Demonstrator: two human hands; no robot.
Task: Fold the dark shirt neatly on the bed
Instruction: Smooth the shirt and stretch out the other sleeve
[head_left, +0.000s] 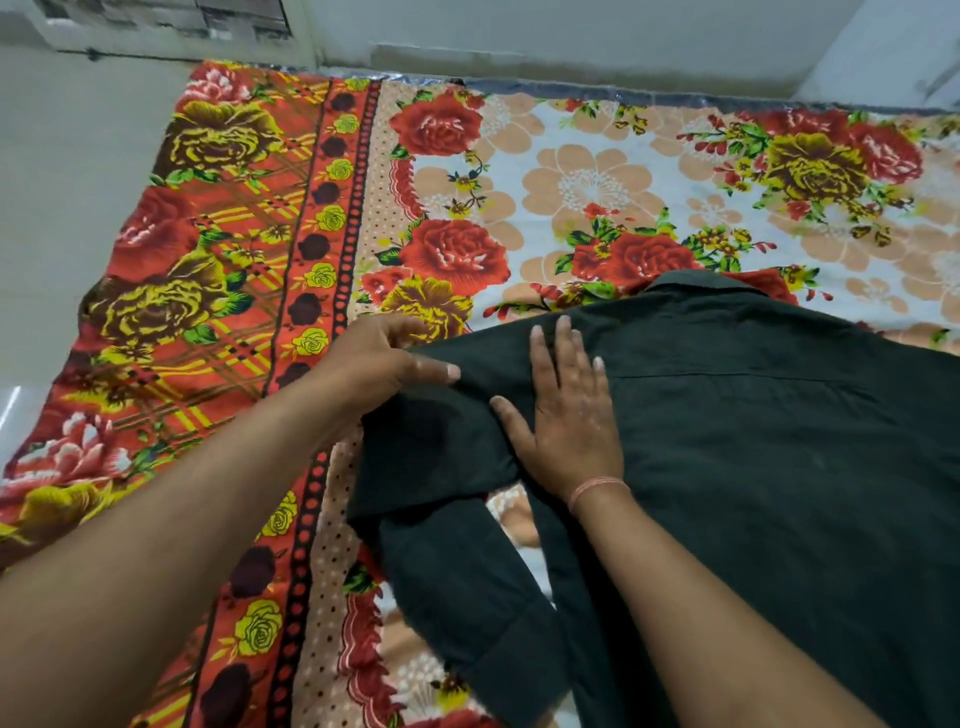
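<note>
Dark shirt lies back-up on bed, right of centre. My right hand presses flat, fingers spread; left hand pinches the sleeve at 9 o'clock. Keep the fold edge straight.

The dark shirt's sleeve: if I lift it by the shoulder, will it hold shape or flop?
Probably flop: the sleeve already bends limply over the bedsheet. It likely drags rather than slides, given the creases by the left hand. The right hand, pressed flat, should keep the dark shirt from shifting.
</note>
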